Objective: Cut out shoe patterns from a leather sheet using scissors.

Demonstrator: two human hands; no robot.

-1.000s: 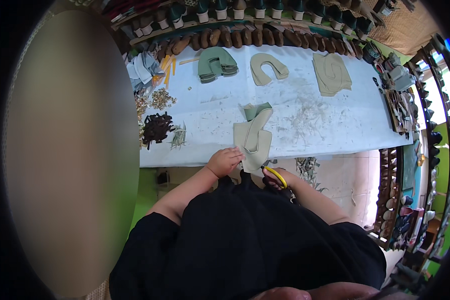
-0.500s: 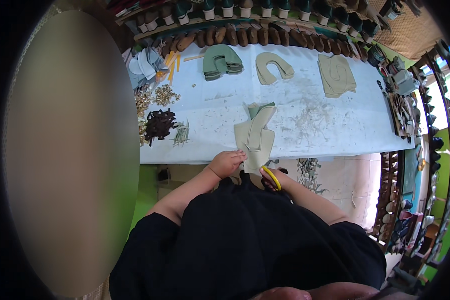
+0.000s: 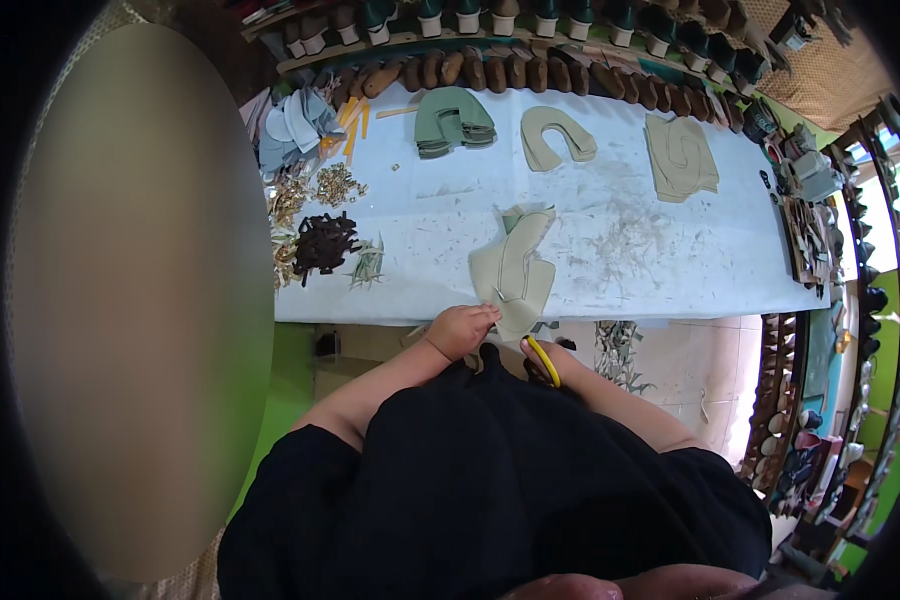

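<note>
A stack of pale beige-green shoe-upper pieces [image 3: 535,282] lies at the table's front edge, its rounded near end jutting over the edge. My left hand [image 3: 462,332] is closed on the left side of that near end, fingertips on top and thumb hidden. Just right of it, below the table edge, my right hand [image 3: 562,362] grips scissors [image 3: 544,362] by their yellow handle. The scissor blades are hidden, so I cannot tell whether they touch the piece. A darker green scrap [image 3: 513,214] shows at the far end of the stack.
Cut stacks in green [image 3: 454,122] and beige [image 3: 558,138] lie at the back, with another beige stack [image 3: 680,158] to the right. Dark brown strips [image 3: 324,243] and gold metal bits [image 3: 338,186] sit at left. Wooden shoe lasts [image 3: 515,72] line the back edge. Offcuts [image 3: 620,355] hang or lie below.
The view has shifted slightly. My left hand has moved a little to the right along the near end of the piece. My right hand still holds the scissors.
</note>
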